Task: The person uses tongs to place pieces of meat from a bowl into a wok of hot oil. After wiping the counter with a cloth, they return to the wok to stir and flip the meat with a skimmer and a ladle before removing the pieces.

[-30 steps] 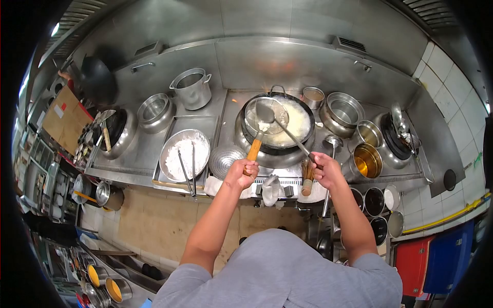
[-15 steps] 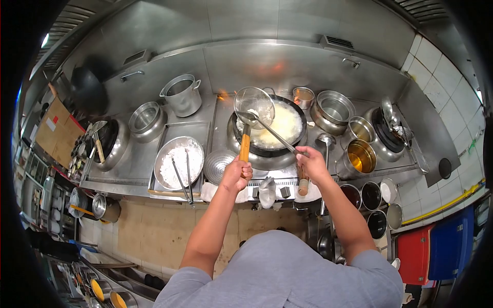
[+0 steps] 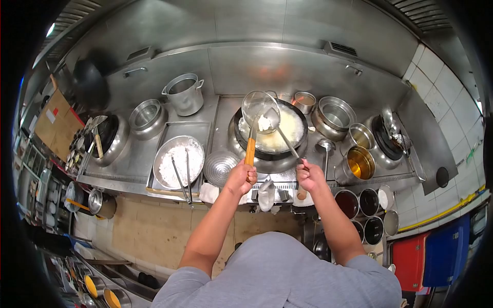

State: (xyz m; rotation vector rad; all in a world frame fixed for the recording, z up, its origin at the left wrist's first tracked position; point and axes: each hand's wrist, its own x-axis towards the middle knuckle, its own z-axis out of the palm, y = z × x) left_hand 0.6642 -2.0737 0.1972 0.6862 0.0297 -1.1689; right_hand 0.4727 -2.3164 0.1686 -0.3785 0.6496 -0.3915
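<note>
My left hand (image 3: 242, 177) is closed around the wooden handle of a round wire-mesh strainer (image 3: 252, 105). The strainer hangs over the left part of a black wok (image 3: 241, 137) that holds pale, foaming yellow liquid. My right hand (image 3: 310, 175) grips the end of a long metal ladle (image 3: 288, 143), whose head overlaps the strainer's right side. Whitish lumps (image 3: 264, 123) show beside the ladle head, in the lower part of the strainer. Left of the wok, a steel bowl of white powder (image 3: 174, 161) has tongs (image 3: 179, 179) resting across its near rim.
A perforated ladle (image 3: 222, 168) lies between the bowl and the wok. A tall pot (image 3: 184, 95) stands behind at left. To the right are a steel pot (image 3: 335, 113), a resting ladle (image 3: 326, 149) and a container of amber liquid (image 3: 361, 163). Dark sauce containers (image 3: 368, 201) stand lower right.
The ladle head has moved right and turned, and the whitish lumps now show more plainly. My right hand has come lower. The strainer has shifted slightly right.
</note>
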